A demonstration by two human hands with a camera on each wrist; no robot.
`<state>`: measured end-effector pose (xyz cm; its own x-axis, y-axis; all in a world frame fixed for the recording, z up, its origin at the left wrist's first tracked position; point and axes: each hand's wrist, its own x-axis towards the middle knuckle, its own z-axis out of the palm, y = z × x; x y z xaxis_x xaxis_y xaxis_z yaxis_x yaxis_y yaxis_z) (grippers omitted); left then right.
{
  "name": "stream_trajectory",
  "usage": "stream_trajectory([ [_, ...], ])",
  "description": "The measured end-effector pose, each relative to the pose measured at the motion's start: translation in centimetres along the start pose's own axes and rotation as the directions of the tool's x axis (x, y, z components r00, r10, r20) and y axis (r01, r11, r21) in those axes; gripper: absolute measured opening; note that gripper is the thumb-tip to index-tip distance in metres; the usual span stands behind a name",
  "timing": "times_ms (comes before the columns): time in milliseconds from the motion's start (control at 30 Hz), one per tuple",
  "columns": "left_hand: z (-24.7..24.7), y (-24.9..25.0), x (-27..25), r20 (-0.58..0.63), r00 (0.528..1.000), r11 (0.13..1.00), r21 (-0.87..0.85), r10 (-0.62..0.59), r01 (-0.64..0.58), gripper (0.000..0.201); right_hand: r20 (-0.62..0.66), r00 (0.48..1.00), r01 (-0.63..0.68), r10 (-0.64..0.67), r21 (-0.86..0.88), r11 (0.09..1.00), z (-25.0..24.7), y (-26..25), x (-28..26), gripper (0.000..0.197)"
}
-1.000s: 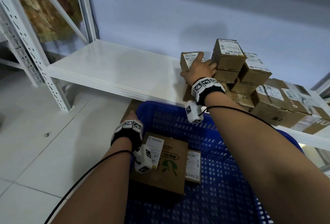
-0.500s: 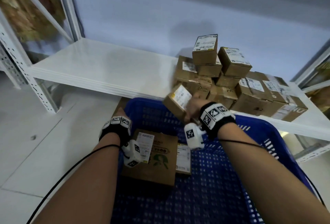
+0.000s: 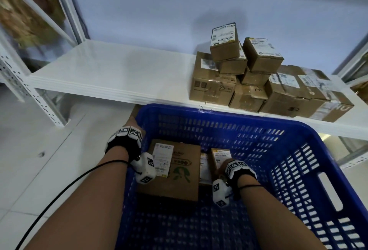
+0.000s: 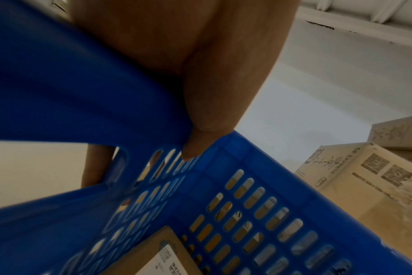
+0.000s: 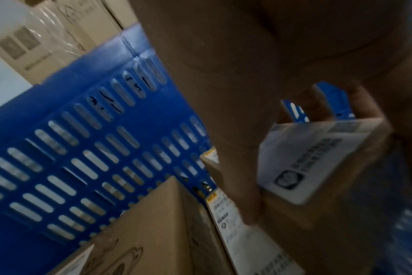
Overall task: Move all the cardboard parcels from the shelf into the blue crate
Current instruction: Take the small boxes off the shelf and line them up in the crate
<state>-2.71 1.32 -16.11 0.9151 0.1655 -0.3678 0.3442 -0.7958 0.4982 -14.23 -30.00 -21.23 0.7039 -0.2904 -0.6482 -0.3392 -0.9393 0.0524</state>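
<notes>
The blue crate stands in front of the white shelf. My left hand grips the crate's left rim, thumb inside and fingers through the handle slot. My right hand is down inside the crate and holds a small labelled cardboard parcel, thumb on one side and fingers on the other. A large flat parcel lies on the crate floor to its left, with a thin parcel between them. Several parcels are stacked on the shelf's right part.
The shelf's left half is bare white board. A perforated white upright stands at the left, over a pale tiled floor. A grey wall rises behind the shelf. The crate's right wall has a handle slot.
My right hand lifted a small parcel off the stack on the shelf, carried it toward me and lowered it into the crate. The left hand stayed on the crate rim.
</notes>
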Motion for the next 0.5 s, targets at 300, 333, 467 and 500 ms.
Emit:
stream_trajectory([
  [300,-0.2,-0.4,-0.4,0.019,1.0,1.0,-0.031,0.003,-0.003,0.071,0.021,0.999,0.036,-0.037,0.027,0.999,1.3,-2.4,1.0,0.071],
  [333,-0.1,-0.4,-0.3,0.011,1.0,0.999,-0.044,0.011,-0.01,0.069,0.048,0.998,0.027,-0.028,0.006,1.0,1.0,-2.3,0.9,0.074],
  [467,-0.1,-0.2,-0.5,0.0,1.0,0.997,-0.071,0.022,-0.022,0.069,0.054,0.998,-0.017,0.013,0.067,0.998,0.5,-1.8,1.6,0.049],
  [500,-0.1,-0.2,-0.4,0.01,1.0,0.998,-0.065,0.021,-0.02,0.069,0.04,0.999,-0.02,0.018,0.056,0.998,0.8,-1.6,2.4,0.05],
])
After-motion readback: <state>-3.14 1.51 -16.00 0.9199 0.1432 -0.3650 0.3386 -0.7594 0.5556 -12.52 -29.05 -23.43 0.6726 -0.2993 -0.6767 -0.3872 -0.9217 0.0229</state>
